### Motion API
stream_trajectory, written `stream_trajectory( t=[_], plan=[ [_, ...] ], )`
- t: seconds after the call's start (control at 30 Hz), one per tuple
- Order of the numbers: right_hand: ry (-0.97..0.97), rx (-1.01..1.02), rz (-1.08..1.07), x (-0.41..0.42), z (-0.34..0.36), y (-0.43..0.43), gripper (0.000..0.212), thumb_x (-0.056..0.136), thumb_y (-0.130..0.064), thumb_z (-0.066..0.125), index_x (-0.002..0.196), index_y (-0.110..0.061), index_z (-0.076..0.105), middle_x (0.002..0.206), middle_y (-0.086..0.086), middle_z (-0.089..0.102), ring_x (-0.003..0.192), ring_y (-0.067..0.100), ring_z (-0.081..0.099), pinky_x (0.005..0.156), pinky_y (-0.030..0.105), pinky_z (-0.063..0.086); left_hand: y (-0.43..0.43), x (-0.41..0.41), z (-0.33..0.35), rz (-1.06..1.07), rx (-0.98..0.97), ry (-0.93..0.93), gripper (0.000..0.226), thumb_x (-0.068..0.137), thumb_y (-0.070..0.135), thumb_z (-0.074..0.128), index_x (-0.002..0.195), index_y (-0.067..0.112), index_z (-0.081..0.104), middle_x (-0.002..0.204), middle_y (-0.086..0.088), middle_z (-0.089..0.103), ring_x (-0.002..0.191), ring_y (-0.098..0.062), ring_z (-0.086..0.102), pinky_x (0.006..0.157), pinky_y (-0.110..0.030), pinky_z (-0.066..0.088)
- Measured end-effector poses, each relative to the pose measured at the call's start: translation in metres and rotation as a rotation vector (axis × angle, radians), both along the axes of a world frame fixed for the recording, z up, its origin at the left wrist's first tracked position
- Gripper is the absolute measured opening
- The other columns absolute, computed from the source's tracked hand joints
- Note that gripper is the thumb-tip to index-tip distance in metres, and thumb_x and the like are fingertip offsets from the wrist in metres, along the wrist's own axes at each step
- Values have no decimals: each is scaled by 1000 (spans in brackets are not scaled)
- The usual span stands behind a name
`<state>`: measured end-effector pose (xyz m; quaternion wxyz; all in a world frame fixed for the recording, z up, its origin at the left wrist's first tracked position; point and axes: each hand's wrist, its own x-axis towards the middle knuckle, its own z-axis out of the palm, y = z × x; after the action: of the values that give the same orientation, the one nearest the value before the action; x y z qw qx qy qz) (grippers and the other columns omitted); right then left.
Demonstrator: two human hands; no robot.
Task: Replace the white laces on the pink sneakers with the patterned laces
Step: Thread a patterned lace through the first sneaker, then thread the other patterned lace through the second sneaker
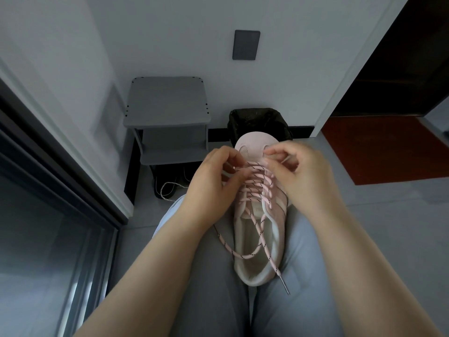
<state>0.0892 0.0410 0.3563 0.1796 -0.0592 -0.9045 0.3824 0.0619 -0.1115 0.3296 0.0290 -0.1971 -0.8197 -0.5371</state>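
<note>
Both the left hand [213, 177] and right hand [302, 176] pinch the patterned lace [255, 184] with curled fingers. The pink sneaker [255, 145] lies on the lap [306, 254], probably for steadiness.

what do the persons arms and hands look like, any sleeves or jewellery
Both forearms are bare with no sleeve in view. The left hand and right hand wear no gloves, and no ring, watch or bracelet shows.

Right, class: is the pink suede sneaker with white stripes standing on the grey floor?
No: the sneaker lies on the person's grey trousers, in the lap.
</note>
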Motion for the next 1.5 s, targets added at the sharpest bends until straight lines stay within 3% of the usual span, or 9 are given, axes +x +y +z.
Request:
stream_trajectory(
  t=[0.13, 0.5, 0.77, 0.87, 0.97, 1.1, 1.27, 1.37, 1.5],
  plan=[
    [-43, 126, 7, -4, -6, -4, 6, 82, -22, 68, 81, -16, 67, 84, -6, 53, 64, -2, 49, 61, 4, 35, 5, -3, 1, 28, -59, 44, 9, 84, 16, 63, 78, 15, 56, 84, 6, 54, 75, -5, 52, 66, -6, 38],
    [-42, 99, -4, -7, -10, -4, 5, 81, -21, 69, 80, -15, 68, 85, -6, 53, 65, -4, 50, 60, 3, 36, 4, -4, 1, 57, 9, -86, 9, 84, 19, 64, 76, 19, 60, 85, -2, 65, 76, -8, 59, 63, -7, 41],
    [6, -71, 17, -2, -12, 2, 5, 79, -18, 70, 84, -18, 67, 84, -2, 62, 69, -3, 55, 64, 6, 38, 2, -4, -3, 98, 37, -68, 8, 86, 19, 62, 78, 16, 60, 82, -1, 65, 77, -12, 61, 67, -15, 46],
    [-45, -124, -12, 10, -9, 0, 25, 76, -36, 70, 93, -24, 56, 80, -9, 61, 72, 3, 57, 64, 20, 44, 1, -1, -4, 112, 58, -33, 7, 86, 21, 61, 90, 22, 55, 89, -1, 61, 78, -12, 58, 69, -19, 47],
    [-256, 66, 8, 31, -7, -9, 54, 72, -56, 60, 113, -30, 35, 76, -12, 57, 69, 8, 58, 60, 28, 46, 1, 6, -4, 132, -79, 26, 22, 86, 31, 59, 105, 26, 49, 87, 3, 60, 76, -10, 55, 70, -17, 43],
    [-375, 318, 74, 38, -4, -13, 71, 82, -46, 49, 137, -25, 11, 95, -1, 62, 74, 19, 57, 66, 32, 47, 2, 13, 0, 72, -423, 33, 52, 86, 47, 51, 130, 21, 40, 90, 5, 66, 92, -17, 59, 84, -26, 34],
    [-485, 338, 228, 37, 3, -14, 83, 85, -37, 55, 142, -30, -5, 93, -11, 49, 76, 12, 53, 68, 28, 46, 3, 4, 7, -50, -363, -53, 25, 86, 23, 46, 108, 12, 49, 87, -4, 63, 81, -23, 57, 70, -32, 43],
    [-474, 271, 207, 28, 2, -9, 79, 88, -33, 54, 145, -27, 0, 114, -2, 58, 92, 19, 59, 75, 30, 46, 8, -11, 7, -86, -396, -117, 18, 90, 18, 41, 104, 9, 48, 97, -9, 62, 89, -26, 55, 71, -32, 41],
    [-624, 341, 168, -7, -15, 15, 63, 92, -22, 49, 143, -17, 13, 112, 12, 60, 92, 27, 59, 77, 35, 48, 26, -43, -8, -199, -497, -309, 41, 98, 32, 33, 134, 13, 36, 132, -10, 51, 116, -27, 49, 90, -30, 37]
  ],
)
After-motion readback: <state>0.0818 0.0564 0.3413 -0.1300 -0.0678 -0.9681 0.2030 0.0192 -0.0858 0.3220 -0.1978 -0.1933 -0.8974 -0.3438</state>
